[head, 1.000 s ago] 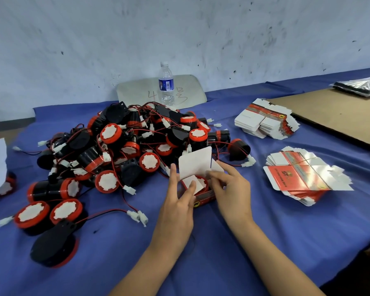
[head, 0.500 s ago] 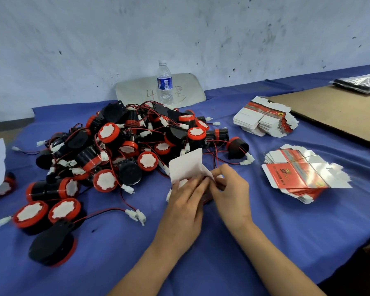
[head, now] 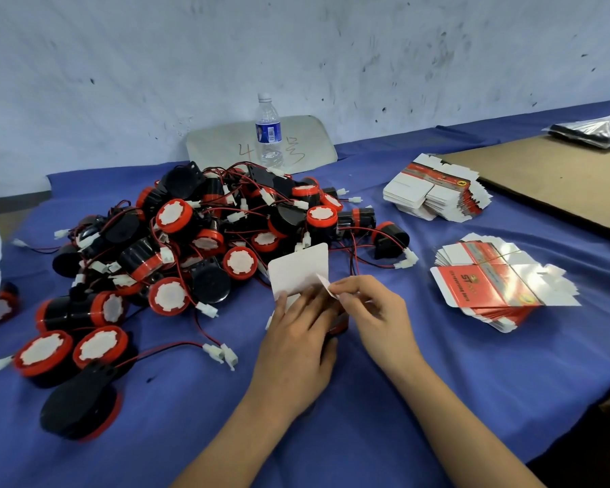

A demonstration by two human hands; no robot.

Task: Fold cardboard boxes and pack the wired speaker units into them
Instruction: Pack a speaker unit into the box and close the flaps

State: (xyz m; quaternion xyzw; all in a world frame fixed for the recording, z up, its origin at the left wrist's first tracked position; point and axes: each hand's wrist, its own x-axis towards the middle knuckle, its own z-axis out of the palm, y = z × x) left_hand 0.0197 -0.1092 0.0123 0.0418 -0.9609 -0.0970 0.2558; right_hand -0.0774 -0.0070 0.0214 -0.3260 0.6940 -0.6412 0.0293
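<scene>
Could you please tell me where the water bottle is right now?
In the head view the water bottle stands upright at the far middle of the table, just behind the pile of speaker units, in front of a pale board.

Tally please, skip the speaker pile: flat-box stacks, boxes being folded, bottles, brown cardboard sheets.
flat-box stacks: 2
box being folded: 1
water bottle: 1
brown cardboard sheet: 1
Total: 5
</scene>
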